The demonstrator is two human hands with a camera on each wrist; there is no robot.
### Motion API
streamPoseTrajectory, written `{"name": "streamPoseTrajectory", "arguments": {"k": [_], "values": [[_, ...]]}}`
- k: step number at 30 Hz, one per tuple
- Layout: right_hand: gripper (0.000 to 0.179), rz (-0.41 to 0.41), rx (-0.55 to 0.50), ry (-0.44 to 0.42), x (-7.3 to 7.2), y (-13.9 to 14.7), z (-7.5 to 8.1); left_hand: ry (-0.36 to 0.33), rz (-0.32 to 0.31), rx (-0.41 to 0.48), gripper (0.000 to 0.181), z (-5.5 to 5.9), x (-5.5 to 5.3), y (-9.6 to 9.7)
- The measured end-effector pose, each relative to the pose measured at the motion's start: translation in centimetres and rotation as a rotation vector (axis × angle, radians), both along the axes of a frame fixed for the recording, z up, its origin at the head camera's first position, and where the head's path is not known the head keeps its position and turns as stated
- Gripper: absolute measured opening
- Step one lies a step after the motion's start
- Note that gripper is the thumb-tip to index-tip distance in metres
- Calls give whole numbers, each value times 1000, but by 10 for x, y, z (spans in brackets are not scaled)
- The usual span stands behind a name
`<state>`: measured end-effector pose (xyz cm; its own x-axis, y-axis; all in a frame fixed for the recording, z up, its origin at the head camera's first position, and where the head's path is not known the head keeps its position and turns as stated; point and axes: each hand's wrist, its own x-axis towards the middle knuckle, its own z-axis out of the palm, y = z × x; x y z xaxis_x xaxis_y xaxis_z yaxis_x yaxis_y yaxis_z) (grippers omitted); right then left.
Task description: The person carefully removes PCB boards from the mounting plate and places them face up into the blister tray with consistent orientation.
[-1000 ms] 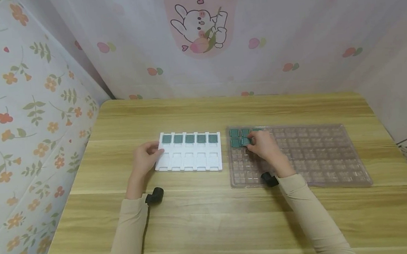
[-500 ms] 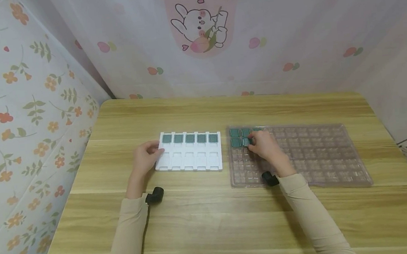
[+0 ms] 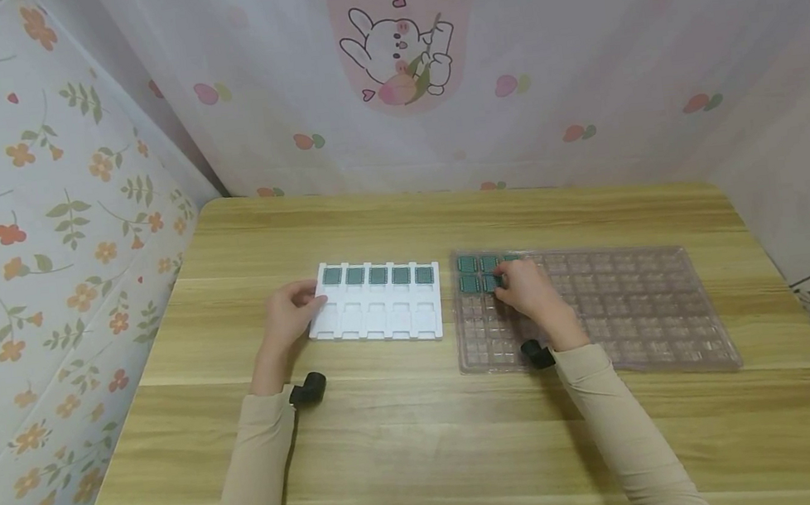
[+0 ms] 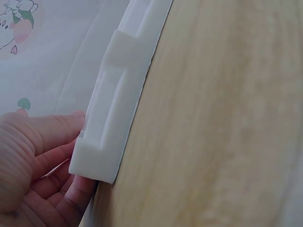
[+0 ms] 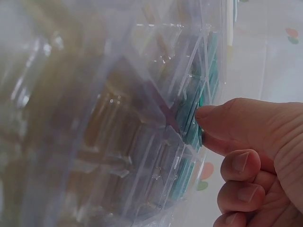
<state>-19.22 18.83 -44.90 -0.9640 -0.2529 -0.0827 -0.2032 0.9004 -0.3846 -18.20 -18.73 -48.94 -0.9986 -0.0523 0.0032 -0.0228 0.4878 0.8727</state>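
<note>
My left hand (image 3: 288, 314) grips the left edge of a white plastic tray (image 3: 400, 293). In the left wrist view the thumb lies on the near side of the tray's end (image 4: 97, 161) and fingers curl beneath it. Five small slots along its back row hold square green circuit boards (image 3: 378, 275); the front-row pockets are bare. To the right, my right hand (image 3: 529, 290) pinches a green circuit board (image 3: 488, 283) between thumb and index finger, at a second-row pocket of the clear tray (image 3: 606, 304). The right wrist view shows the thumb against this board's edge (image 5: 200, 137).
More green boards (image 3: 466, 264) sit in the clear tray's back left corner, one partly behind the right hand. Both trays lie on a wood-grain table (image 3: 427, 450). A patterned curtain (image 3: 539, 45) hangs behind it, and a floral one (image 3: 66, 241) at the left.
The board under my right fingers has gone from tilted to flatter in its pocket, with the hand shifting very slightly right. My left hand and the white tray stay put.
</note>
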Motion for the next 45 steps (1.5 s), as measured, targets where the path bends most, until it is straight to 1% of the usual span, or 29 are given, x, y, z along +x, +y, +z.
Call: {"name": "streamPoseTrajectory", "arguments": {"k": [3,7,23,29,39,42,45], "values": [[30,-1,7,0,0,0,0,-7,-2,-20,33,-1,-1,0],[31,-9,9,-14,0,1,-1,5,-8,-33,32,0,0,0],[28,-20,-10,-15,1,0,-1,-1,-2,-35,33,0,0,0],[28,-22,-17,-11,0,0,-1,-11,3,-23,33,0,0,0],[28,10,7,24,-1,-2,0,-10,0,-26,33,0,0,0],[29,12,7,23,0,-4,1,-9,1,-25,33,0,0,0],[28,20,-4,39,0,-5,1,-8,1,-26,33,0,0,0]]}}
